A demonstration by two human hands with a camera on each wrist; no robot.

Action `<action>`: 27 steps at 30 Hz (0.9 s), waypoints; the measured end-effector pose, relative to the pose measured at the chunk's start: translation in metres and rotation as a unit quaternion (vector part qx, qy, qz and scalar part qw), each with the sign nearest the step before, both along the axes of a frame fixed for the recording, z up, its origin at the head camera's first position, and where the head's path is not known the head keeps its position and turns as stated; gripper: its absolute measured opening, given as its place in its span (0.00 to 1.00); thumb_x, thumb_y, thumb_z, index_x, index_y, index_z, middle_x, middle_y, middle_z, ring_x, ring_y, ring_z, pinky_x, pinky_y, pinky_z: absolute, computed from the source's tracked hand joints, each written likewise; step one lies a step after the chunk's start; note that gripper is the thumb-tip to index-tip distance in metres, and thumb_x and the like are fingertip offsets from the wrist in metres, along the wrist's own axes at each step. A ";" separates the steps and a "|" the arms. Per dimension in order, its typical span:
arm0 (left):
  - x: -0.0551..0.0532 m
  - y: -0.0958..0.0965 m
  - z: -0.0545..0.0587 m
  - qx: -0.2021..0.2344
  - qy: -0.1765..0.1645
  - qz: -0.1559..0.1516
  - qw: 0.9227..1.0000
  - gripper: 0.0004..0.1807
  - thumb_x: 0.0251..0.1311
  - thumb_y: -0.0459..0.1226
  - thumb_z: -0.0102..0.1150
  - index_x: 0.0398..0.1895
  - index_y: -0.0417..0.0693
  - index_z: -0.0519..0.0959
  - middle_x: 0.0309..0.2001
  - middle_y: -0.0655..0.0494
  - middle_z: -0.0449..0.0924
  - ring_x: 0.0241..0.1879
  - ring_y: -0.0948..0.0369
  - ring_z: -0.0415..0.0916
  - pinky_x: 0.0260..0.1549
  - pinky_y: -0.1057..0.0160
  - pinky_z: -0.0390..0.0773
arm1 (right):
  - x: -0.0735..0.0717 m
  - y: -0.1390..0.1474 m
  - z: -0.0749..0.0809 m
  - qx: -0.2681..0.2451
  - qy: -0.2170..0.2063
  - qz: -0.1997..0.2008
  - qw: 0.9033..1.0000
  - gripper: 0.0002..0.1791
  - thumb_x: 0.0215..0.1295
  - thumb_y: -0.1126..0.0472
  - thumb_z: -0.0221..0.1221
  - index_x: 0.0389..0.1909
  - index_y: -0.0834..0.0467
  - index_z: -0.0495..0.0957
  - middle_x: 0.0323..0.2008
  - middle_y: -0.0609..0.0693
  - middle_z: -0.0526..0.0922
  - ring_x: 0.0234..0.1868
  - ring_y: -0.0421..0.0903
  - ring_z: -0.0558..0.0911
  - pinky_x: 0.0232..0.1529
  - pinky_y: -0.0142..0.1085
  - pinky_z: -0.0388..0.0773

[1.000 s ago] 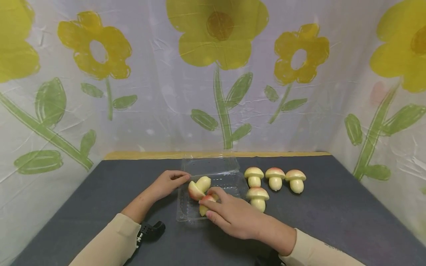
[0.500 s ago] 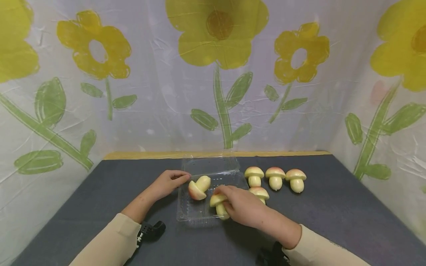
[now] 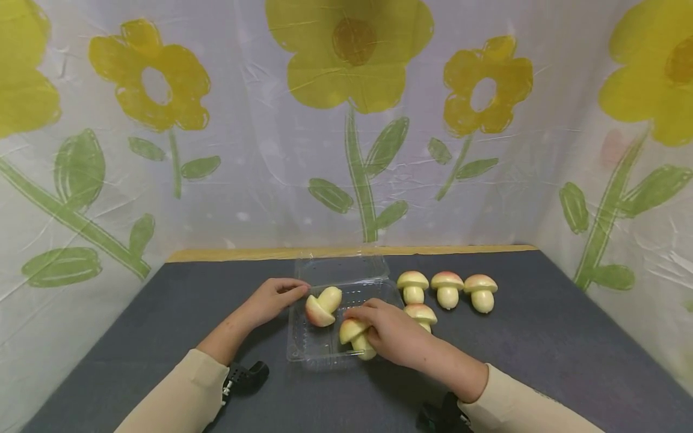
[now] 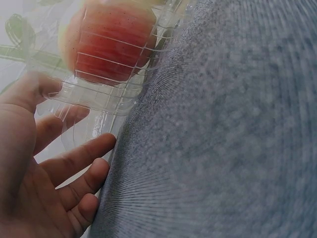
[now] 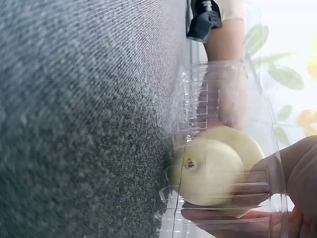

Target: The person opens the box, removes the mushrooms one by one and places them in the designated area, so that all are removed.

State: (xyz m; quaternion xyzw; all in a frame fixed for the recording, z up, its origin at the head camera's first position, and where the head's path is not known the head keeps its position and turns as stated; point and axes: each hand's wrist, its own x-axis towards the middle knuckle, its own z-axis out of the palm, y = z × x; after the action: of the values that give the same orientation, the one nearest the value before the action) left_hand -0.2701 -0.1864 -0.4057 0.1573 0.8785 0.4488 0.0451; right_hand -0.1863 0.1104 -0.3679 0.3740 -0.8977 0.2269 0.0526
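A clear plastic clamshell container (image 3: 310, 352) lies with its lid laid back. At its back left corner my left hand (image 3: 273, 300) pinches the rim between thumb and index finger; in the left wrist view the other fingers (image 4: 84, 151) are spread below it. Inside, on the left, one toy mushroom (image 3: 322, 307) lies tilted, its red-tinged cap toward the front left. At the front right of the container, my right hand (image 3: 397, 337) grips a second toy mushroom (image 3: 352, 331), stem toward me. Through the plastic wall, the right wrist view shows this mushroom's round stem end (image 5: 208, 171).
Three toy mushrooms (image 3: 447, 290) stand in a row right of the container on the dark tablecloth (image 3: 514, 361). Another toy mushroom (image 3: 421, 314) is partly hidden behind my right hand. The raised lid (image 3: 341, 269) lies toward the back, near a flower-printed curtain (image 3: 243, 198).
My right hand has moved the toy mushroom rightward inside the container and turned it so its stem points toward me. My left hand has stayed at the rim.
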 end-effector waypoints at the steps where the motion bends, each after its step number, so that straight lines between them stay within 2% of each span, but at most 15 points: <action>1: 0.000 0.000 0.000 0.001 0.000 0.000 1.000 0.22 0.76 0.50 0.57 0.61 0.47 0.84 0.61 0.46 0.80 0.61 0.45 0.76 0.53 0.45 0.79 | 0.000 0.000 0.000 -0.001 0.001 0.001 1.000 0.26 0.63 0.80 0.54 0.59 0.59 0.82 0.48 0.54 0.82 0.47 0.52 0.81 0.39 0.39 0.78; 4: 0.000 0.000 0.001 0.002 0.003 -0.004 1.000 0.22 0.76 0.50 0.57 0.61 0.46 0.83 0.60 0.46 0.80 0.61 0.46 0.76 0.53 0.45 0.79 | 0.000 0.001 0.000 -0.006 0.012 -0.005 1.000 0.25 0.61 0.79 0.55 0.57 0.59 0.83 0.46 0.53 0.82 0.44 0.50 0.81 0.38 0.39 0.78; 9: 0.000 0.000 0.002 0.003 0.005 -0.013 1.000 0.23 0.76 0.49 0.56 0.62 0.45 0.83 0.60 0.45 0.81 0.60 0.47 0.77 0.53 0.46 0.79 | 0.002 0.001 0.003 -0.016 0.032 -0.018 0.999 0.22 0.62 0.76 0.55 0.53 0.58 0.85 0.44 0.52 0.82 0.36 0.45 0.79 0.30 0.35 0.74; 12: 0.000 0.000 0.002 0.003 0.003 -0.014 1.000 0.23 0.76 0.50 0.56 0.62 0.44 0.82 0.60 0.45 0.81 0.59 0.47 0.77 0.53 0.46 0.79 | 0.002 0.002 0.005 -0.010 0.009 -0.003 1.000 0.21 0.65 0.75 0.55 0.55 0.58 0.84 0.48 0.52 0.82 0.32 0.41 0.76 0.29 0.34 0.71; 15: 0.001 0.000 0.003 0.002 -0.001 -0.012 1.000 0.23 0.76 0.50 0.56 0.62 0.44 0.82 0.60 0.45 0.81 0.60 0.46 0.77 0.53 0.46 0.79 | 0.001 0.004 0.006 -0.013 -0.034 0.018 0.999 0.22 0.65 0.75 0.55 0.58 0.59 0.81 0.52 0.52 0.82 0.29 0.37 0.73 0.30 0.35 0.71; 19: 0.001 -0.001 0.002 0.002 -0.003 -0.011 1.000 0.23 0.76 0.50 0.56 0.62 0.44 0.82 0.60 0.45 0.80 0.61 0.46 0.77 0.54 0.45 0.79 | -0.002 0.005 0.007 -0.021 -0.076 0.036 0.996 0.22 0.66 0.75 0.55 0.59 0.60 0.79 0.51 0.52 0.84 0.26 0.36 0.71 0.30 0.34 0.71; 21: 0.001 -0.001 0.002 0.001 0.000 -0.012 1.000 0.23 0.76 0.50 0.56 0.62 0.44 0.82 0.60 0.45 0.80 0.60 0.46 0.77 0.53 0.45 0.79 | -0.003 0.005 0.008 -0.018 -0.088 0.045 0.995 0.22 0.67 0.75 0.54 0.60 0.61 0.79 0.52 0.52 0.84 0.28 0.37 0.73 0.31 0.34 0.71; 24: 0.001 -0.001 0.002 -0.001 0.005 -0.014 1.000 0.23 0.76 0.50 0.56 0.62 0.44 0.83 0.60 0.45 0.80 0.60 0.46 0.77 0.52 0.46 0.79 | -0.004 0.006 0.009 0.000 -0.105 0.060 0.993 0.25 0.70 0.75 0.52 0.65 0.60 0.78 0.58 0.51 0.82 0.41 0.41 0.78 0.37 0.34 0.72; 27: 0.000 -0.001 0.001 0.000 0.005 -0.014 1.000 0.23 0.76 0.50 0.56 0.62 0.44 0.83 0.60 0.45 0.81 0.60 0.46 0.77 0.51 0.46 0.79 | -0.004 0.006 0.010 0.021 -0.116 0.065 0.991 0.27 0.71 0.75 0.51 0.67 0.57 0.77 0.62 0.52 0.78 0.53 0.44 0.77 0.41 0.36 0.72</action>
State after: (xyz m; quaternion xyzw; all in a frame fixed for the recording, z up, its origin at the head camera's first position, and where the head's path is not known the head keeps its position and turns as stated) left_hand -0.2696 -0.1877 -0.4045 0.1718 0.8765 0.4472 0.0469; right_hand -0.1906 0.1165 -0.3578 0.4039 -0.8760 0.2528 -0.0747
